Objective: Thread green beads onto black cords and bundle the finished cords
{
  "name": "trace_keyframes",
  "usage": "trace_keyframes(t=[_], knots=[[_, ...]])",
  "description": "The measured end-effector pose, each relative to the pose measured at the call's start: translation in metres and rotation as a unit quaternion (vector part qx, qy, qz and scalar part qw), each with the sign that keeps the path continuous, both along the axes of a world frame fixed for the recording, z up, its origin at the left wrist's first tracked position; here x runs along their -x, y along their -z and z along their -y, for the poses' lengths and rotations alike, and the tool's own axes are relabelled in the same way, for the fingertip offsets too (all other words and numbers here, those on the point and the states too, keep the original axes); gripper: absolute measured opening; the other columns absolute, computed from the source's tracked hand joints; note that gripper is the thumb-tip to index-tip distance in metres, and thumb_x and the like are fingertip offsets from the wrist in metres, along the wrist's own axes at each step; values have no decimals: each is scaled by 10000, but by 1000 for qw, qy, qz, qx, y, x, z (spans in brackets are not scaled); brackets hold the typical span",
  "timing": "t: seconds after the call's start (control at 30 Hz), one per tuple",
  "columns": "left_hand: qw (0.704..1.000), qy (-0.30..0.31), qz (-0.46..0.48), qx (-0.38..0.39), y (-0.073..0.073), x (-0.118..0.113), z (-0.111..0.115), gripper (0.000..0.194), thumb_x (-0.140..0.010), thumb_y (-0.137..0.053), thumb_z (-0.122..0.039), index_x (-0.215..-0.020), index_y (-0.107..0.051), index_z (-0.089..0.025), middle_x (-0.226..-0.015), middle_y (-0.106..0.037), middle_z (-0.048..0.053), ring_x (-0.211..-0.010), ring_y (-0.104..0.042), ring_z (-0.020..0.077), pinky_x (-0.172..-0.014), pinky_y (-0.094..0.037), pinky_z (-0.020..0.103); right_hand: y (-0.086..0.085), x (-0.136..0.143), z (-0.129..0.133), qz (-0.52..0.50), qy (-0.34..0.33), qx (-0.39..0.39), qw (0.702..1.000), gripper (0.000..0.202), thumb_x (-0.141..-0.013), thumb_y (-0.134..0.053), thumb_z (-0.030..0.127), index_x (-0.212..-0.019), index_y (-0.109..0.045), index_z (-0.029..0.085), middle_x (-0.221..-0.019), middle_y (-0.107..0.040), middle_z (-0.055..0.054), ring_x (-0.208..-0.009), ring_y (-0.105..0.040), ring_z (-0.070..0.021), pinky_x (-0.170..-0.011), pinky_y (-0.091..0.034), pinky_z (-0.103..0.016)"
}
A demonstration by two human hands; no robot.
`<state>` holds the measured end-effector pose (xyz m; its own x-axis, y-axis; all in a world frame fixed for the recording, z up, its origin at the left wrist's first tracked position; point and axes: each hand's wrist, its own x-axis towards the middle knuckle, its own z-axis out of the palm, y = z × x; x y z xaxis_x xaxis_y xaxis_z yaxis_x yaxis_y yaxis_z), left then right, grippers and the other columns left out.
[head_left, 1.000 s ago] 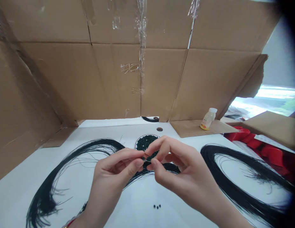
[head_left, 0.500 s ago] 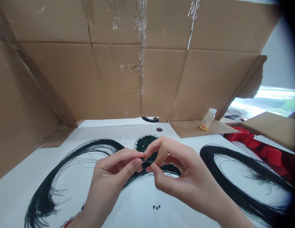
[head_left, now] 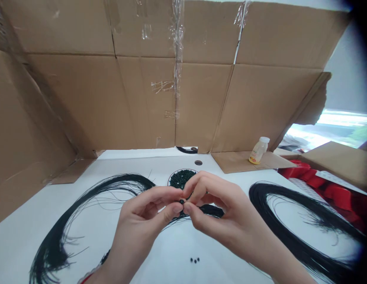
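The left hand [head_left: 142,225] and right hand [head_left: 225,211] pinched a dark bead [head_left: 181,201] together; three loose beads [head_left: 195,260] lay nearer, a bead pile [head_left: 181,179] farther off.

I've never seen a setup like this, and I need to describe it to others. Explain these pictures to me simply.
There is no machine: these are a person's bare left hand and right hand. The one camera is worn on the head, looking forward and down.

At their meeting fingertips is a small dark bead; which hand grips it, I cannot tell.

On the white table are three loose beads, a heap of dark green beads, and curved bundles of thin black strands. Behind stands taped cardboard; a white-capped bottle is at the right.
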<state>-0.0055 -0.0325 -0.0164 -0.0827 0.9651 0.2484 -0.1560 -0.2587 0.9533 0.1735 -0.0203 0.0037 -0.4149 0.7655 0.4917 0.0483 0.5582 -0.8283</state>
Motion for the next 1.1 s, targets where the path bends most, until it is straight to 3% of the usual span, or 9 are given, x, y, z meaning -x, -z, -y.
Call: trace_keyframes(t=[0.17, 0.27, 0.5, 0.83, 0.97, 1.1], knots=[[995, 82, 55, 30, 3, 8, -6, 153, -722, -918, -343, -748, -801, -248, -663, -733, -14, -591, -656, 96, -608, -549, 152, 3, 1, -1, -58, -41, 88, 994, 200, -954, -648, 209, -784, -544, 199, -976, -652, -15, -806, -660, -115, -743, -591, -240], [989, 118, 71, 48, 4, 10, -9, 250, -730, -900, -431, -724, -769, -218, -588, -676, -27, -553, -594, 79, -597, -506, 153, 4, 2, -1, -80, -46, 108, 990, 219, -934, -644, 186, -758, -514, 193, -970, -654, -33, -787, -669, -132, -708, -607, -264], [976, 160, 104, 103, 4, 8, -10, 335, -741, -872, -506, -736, -733, -202, -559, -600, -36, -511, -474, 78, -571, -428, 193, 2, 6, 0, -47, -2, 94, 994, 209, -838, -647, 101, -715, -506, 194, -935, -671, -39, -782, -672, -152, -696, -618, -286], [968, 182, 136, 110, 10, 10, -11, 370, -756, -857, -521, -754, -691, -190, -669, -578, -23, -600, -508, 94, -625, -451, 195, 2, 8, 7, -18, 4, 66, 998, 237, -833, -617, 56, -716, -470, 200, -932, -696, 12, -785, -674, -110, -734, -583, -213], [957, 160, 201, 135, 7, 2, -6, 373, -758, -874, -470, -725, -639, -183, -694, -560, -34, -633, -517, 91, -635, -477, 182, 9, 15, 10, -20, 36, 10, 999, 220, -829, -615, 54, -742, -485, 209, -960, -710, 20, -828, -687, -112, -757, -586, -209], [950, 65, 255, 168, 0, -9, 3, 359, -678, -946, -380, -759, -654, -187, -739, -559, -44, -663, -529, 84, -643, -502, 171, 18, 25, 11, -33, 92, -79, 992, 209, -815, -612, 47, -748, -498, 209, -930, -697, -1, -795, -686, -115, -708, -594, -211]])
